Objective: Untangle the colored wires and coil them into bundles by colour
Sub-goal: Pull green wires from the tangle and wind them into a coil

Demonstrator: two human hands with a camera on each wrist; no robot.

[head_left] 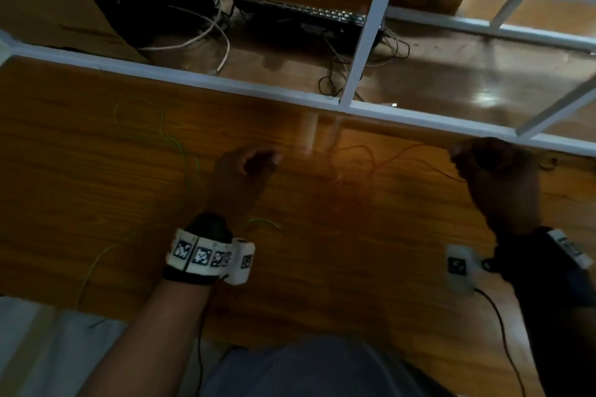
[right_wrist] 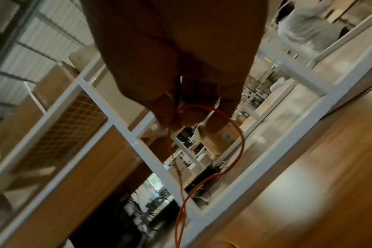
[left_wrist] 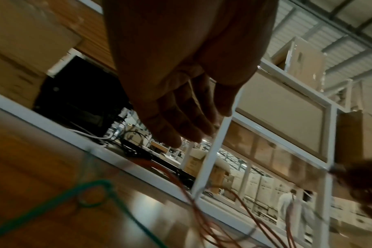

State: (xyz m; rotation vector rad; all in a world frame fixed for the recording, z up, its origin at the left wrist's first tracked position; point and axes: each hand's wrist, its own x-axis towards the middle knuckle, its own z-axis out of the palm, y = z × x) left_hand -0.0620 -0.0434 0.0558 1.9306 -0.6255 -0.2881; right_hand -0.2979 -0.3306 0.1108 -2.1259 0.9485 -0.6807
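A thin green wire (head_left: pixel 190 167) snakes over the left half of the wooden table (head_left: pixel 322 251); it shows blurred in the left wrist view as the green wire (left_wrist: pixel 53 201). A red wire (head_left: pixel 396 156) runs from the table's middle to my right hand (head_left: pixel 477 164) near the far edge. That right hand (right_wrist: pixel 185 110) pinches a loop of the red wire (right_wrist: pixel 240 134) in its curled fingers. My left hand (head_left: pixel 258 163) hovers mid-table beside the green wire. This left hand (left_wrist: pixel 191 120) has relaxed fingers, above strands of red wire (left_wrist: pixel 202 213).
A white metal frame rail (head_left: pixel 225 84) borders the table's far edge, with an upright post (head_left: pixel 367 29). Behind it lie a dark keyboard (head_left: pixel 306 14) and loose grey and black cables (head_left: pixel 206 35). Cardboard boxes stand at the far left.
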